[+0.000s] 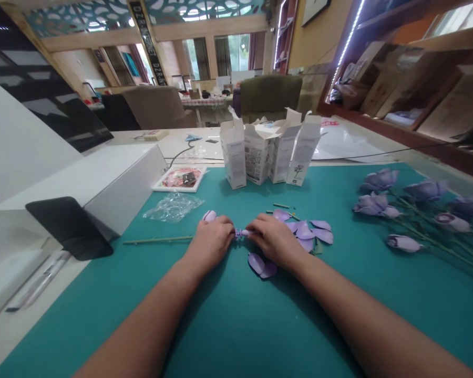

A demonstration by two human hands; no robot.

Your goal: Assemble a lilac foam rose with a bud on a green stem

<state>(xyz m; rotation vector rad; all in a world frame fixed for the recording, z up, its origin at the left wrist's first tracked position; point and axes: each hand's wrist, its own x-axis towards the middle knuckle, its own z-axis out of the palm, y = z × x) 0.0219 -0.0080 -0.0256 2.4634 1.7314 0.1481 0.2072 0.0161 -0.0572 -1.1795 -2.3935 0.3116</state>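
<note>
Both my hands meet over the green mat around a small purple toothed flower piece (239, 233). My left hand (216, 237) is closed on its left end. The fingers of my right hand (273, 237) pinch its right end. A pale lilac bud (209, 216) shows just behind my left hand; whether that hand touches it I cannot tell. A thin green stem (157, 240) lies to the left, one end hidden by my left hand. Loose purple petals (305, 231) lie beyond my right hand, and two more petals (262, 266) rest below it.
Assembled purple flowers (372, 205) lie at the right. Several open white boxes (256, 155) stand at the back. Crumpled clear plastic (174, 207), a white-framed picture (180, 179), a propped black phone-like slab (68, 228) and a large white box (122, 184) are on the left.
</note>
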